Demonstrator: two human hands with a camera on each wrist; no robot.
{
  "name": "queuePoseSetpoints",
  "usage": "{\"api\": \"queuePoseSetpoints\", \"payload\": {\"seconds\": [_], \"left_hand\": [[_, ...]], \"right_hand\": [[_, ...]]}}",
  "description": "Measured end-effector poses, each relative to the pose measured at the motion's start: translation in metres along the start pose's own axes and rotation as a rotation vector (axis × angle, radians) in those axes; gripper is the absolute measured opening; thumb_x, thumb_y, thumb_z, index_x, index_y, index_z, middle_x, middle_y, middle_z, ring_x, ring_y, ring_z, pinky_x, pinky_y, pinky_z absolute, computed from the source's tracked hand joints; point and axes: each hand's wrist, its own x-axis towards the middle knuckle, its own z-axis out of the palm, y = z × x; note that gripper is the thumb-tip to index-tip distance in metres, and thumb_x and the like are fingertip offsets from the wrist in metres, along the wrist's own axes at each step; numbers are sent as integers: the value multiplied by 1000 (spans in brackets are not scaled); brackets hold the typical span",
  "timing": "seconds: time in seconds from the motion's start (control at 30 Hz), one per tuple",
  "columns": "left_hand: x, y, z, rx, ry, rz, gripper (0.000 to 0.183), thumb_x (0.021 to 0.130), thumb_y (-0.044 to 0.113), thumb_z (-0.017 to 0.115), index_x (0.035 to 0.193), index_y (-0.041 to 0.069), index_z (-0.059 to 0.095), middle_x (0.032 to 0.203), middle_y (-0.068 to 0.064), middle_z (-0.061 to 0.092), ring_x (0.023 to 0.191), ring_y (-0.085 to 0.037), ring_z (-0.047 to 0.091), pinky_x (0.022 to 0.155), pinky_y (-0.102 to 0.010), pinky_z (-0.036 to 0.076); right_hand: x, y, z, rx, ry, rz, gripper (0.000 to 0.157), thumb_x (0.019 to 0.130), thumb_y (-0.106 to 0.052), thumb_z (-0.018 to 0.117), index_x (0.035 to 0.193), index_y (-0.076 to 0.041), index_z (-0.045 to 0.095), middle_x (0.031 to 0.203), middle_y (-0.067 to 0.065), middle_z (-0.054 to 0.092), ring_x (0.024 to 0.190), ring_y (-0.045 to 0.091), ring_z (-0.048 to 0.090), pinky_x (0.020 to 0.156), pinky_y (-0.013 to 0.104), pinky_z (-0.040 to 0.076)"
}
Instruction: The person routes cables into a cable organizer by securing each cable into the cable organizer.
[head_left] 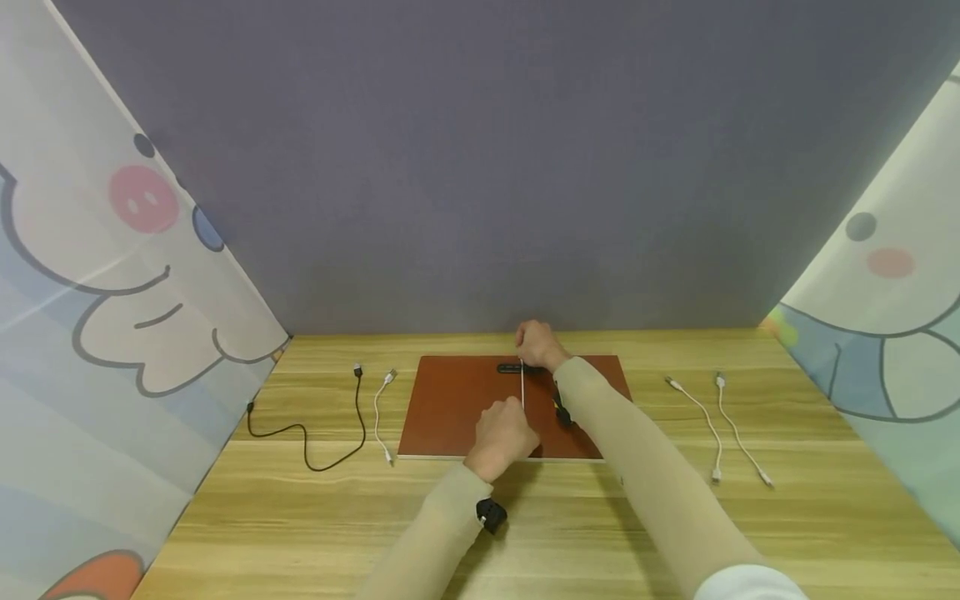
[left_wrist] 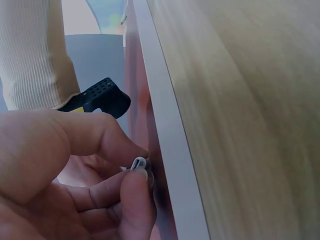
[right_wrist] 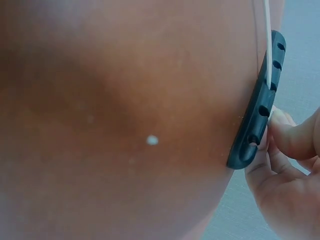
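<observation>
A white USB cable (head_left: 522, 387) runs straight between both hands over a brown board (head_left: 442, 408). My left hand (head_left: 502, 433), near the board's front edge, pinches the cable's connector (left_wrist: 139, 163) between thumb and finger. At the far edge, my right hand (head_left: 536, 343) grips the other end, which its fingers hide. Beside that hand lies a black cable holder (head_left: 508, 368) with several notches. In the right wrist view the white cable (right_wrist: 268, 45) reaches a notch near the middle of the holder (right_wrist: 261, 112), and the right thumb and fingers (right_wrist: 295, 137) are right at its rear side.
Left of the board lie a black cable (head_left: 306, 442) and a short white cable (head_left: 377, 417). Two more white cables, one nearer (head_left: 708, 417) and one farther (head_left: 731, 429), lie to the right. A grey panel (head_left: 525, 167) rises behind the wooden table (head_left: 300, 533).
</observation>
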Motion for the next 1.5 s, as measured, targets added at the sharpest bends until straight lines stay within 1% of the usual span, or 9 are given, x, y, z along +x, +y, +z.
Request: {"api": "queuePoseSetpoints", "payload": {"seconds": [0.2,0.4,0.57,0.77,0.83,0.97,1.1,1.3,1.5], "left_hand": [[-2,-1,0,-14,-7,-12,25,83,8,74,65,9,56,59,-3,51,48,-19,45,42,-33,37],[-4,-2,2,-12,8,-5,30,84,14,75,61,10,57,56,-2,50,47,-19,46,41,-33,37],[-6,-3,1,-17,0,2,35,84,16,73,57,13,53,55,0,47,46,-18,43,40,-32,35],[-9,-2,-1,-3,-42,5,35,85,17,71,56,13,52,54,0,45,45,-17,40,41,-31,31],[-9,-2,-1,-2,-66,3,34,87,17,70,57,13,53,54,0,45,45,-16,39,41,-30,29],[-9,-2,0,-10,-103,3,34,88,13,68,58,13,51,54,0,41,44,-15,36,40,-29,27],[-9,-2,0,-12,-102,15,30,85,9,67,59,13,51,56,0,42,46,-15,37,42,-30,29],[-9,-4,-2,-49,-101,33,32,83,4,67,58,13,48,55,1,40,46,-14,36,41,-28,28],[-11,-8,-4,-69,-107,34,33,83,3,66,58,14,47,55,2,37,46,-14,32,42,-28,26]], "right_hand": [[-5,4,-3,79,4,-34,10,94,1,58,100,-1,66,109,18,65,88,29,61,80,42,51],[-9,13,-7,143,6,-76,13,96,-2,64,106,4,69,114,21,66,93,32,67,82,43,55],[-10,13,-10,141,-2,-66,15,94,-1,67,107,5,73,108,20,70,83,27,72,80,40,58],[-12,13,-12,121,-23,-80,14,94,-1,68,104,6,75,102,19,73,81,24,72,77,37,58],[-13,14,-12,108,-29,-90,15,94,-1,68,105,6,75,102,19,73,83,26,73,78,38,58],[-14,15,-12,51,-26,-102,19,95,-4,68,110,5,75,110,19,72,102,34,69,89,43,55],[-16,14,-12,9,-25,-118,24,95,-8,68,115,5,73,120,20,70,118,39,61,100,47,49],[-22,15,-15,-16,2,-140,32,96,-10,66,124,7,68,125,22,67,120,39,60,100,47,49],[-35,14,-26,-17,18,-188,30,99,-11,64,123,6,68,126,22,66,120,40,60,101,49,49]]}}
